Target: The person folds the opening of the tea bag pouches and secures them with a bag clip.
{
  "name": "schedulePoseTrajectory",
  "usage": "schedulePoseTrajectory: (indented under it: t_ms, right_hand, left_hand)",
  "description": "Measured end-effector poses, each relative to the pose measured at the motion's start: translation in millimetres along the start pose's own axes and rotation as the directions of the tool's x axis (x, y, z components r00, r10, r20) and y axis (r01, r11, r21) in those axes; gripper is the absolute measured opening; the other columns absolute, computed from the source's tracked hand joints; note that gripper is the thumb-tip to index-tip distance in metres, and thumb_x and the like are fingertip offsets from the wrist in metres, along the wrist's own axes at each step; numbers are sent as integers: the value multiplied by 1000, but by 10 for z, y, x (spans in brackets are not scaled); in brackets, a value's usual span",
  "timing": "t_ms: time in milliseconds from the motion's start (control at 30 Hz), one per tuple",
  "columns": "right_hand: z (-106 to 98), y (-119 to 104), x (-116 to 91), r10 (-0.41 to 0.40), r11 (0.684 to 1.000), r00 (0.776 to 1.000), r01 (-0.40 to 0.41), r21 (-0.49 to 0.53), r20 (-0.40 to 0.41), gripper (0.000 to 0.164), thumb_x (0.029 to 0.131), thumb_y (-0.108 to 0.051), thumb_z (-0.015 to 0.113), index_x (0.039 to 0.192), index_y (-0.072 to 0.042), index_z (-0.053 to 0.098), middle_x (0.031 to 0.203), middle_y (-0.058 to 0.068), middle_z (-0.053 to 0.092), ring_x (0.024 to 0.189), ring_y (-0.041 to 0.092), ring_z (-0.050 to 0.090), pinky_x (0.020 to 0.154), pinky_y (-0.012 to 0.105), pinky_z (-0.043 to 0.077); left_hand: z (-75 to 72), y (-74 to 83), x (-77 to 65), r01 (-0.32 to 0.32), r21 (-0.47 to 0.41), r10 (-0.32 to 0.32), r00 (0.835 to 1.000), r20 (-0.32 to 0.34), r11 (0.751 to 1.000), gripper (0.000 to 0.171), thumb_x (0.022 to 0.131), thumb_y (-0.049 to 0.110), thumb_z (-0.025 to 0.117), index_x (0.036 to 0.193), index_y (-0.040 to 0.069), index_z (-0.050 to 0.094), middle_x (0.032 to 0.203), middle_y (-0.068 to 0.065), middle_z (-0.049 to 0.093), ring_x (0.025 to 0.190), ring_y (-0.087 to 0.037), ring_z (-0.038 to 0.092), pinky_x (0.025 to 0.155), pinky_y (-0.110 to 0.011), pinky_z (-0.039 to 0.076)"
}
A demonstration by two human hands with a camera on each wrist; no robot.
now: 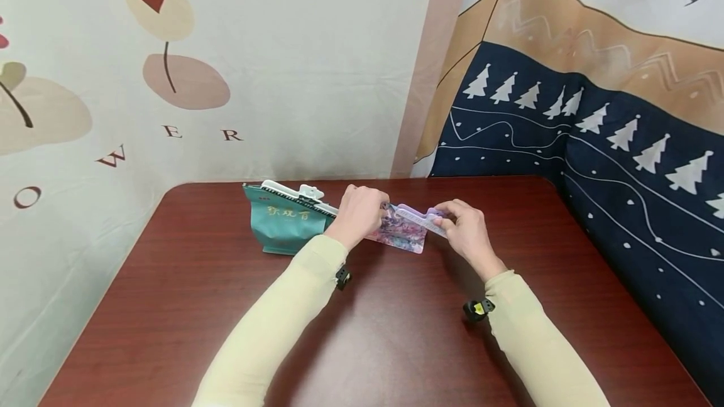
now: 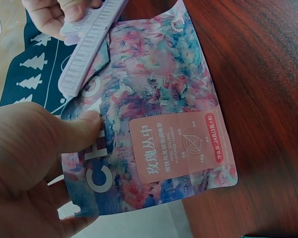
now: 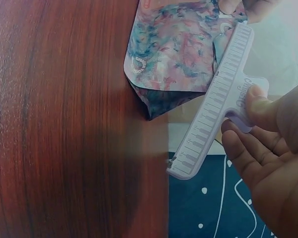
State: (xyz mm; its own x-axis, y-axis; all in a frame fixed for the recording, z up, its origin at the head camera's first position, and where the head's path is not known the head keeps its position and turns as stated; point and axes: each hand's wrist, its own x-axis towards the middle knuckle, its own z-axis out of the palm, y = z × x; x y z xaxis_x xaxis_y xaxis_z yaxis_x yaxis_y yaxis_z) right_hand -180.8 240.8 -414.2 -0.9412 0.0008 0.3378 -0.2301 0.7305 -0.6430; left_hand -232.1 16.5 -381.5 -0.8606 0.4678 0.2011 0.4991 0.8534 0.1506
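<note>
My left hand pinches the top edge of a pink-and-blue patterned tea pouch, thumb on the printed front and fingers behind. In my right hand is a lilac bag clip with a piano-key print; thumb and fingers pinch its handle tabs. The clip lies aslant at one end of the pouch's top edge and overlaps it in both wrist views. Behind my left forearm stands a teal bag, its top held by a long white bag clip.
The dark red-brown wooden table reaches back to a pale printed curtain. At the right hangs a navy curtain with white trees. Each wrist wears a small black camera.
</note>
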Motion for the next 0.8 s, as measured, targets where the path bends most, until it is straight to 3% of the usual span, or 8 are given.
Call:
schedulePoseTrajectory:
  t_ms: [800]
  right_hand:
    - [100,-54,38,5,996,1000,-3,92,-24,20,89,0,78,109,-2,77,106,16,73,91,32,68,81,47,59]
  left_hand:
    - [2,2,8,13,4,-13,1000,-5,1000,15,95,23,74,107,20,82,100,0,80,94,-24,73,90,-43,44]
